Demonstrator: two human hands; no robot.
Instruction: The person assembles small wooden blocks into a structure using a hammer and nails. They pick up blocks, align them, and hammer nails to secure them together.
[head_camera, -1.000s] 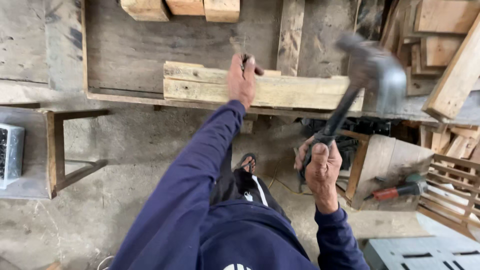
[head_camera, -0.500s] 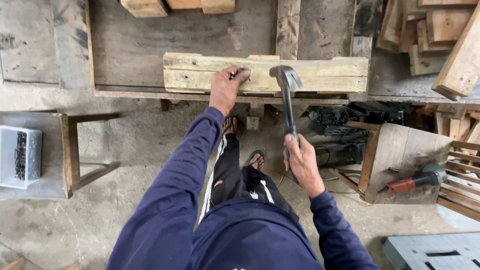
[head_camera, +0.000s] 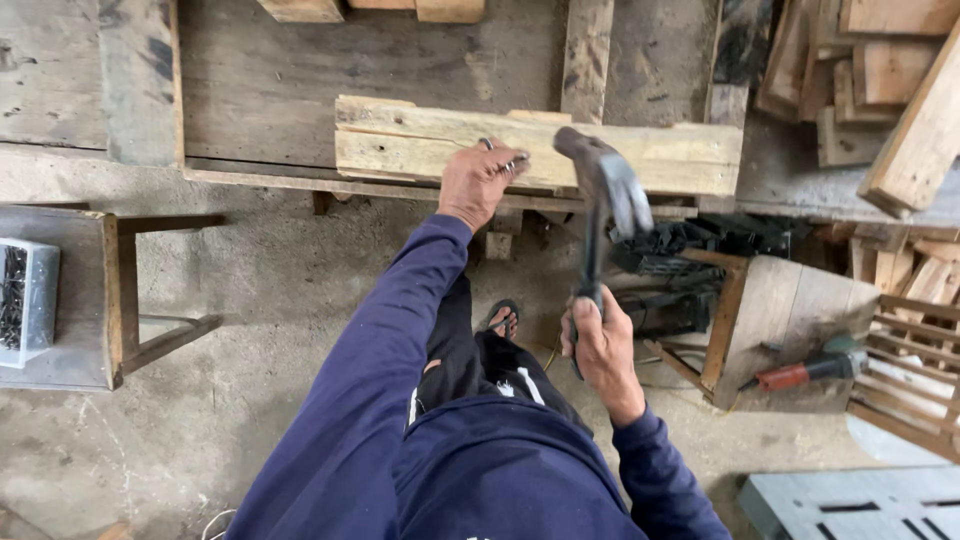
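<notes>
My left hand (head_camera: 478, 183) rests on the near edge of a pale wooden plank (head_camera: 540, 147) lying on the workbench, pinching several nails (head_camera: 505, 160) between the fingers. My right hand (head_camera: 598, 345) grips the handle of a claw hammer (head_camera: 603, 190). The hammer's dark head is raised a little above the plank, just right of the left hand, and looks motion-blurred.
A dark worn workbench (head_camera: 260, 90) carries more wood blocks at the back. A wooden stool (head_camera: 110, 300) at left holds a box of nails (head_camera: 25, 300). Offcuts pile up at right (head_camera: 880, 90), with a red power tool (head_camera: 810, 368) and a grey pallet (head_camera: 850, 505).
The hammer swung down from high at the right onto the plank beside the left hand, and now its head has lifted off again. The left hand stayed on the plank.
</notes>
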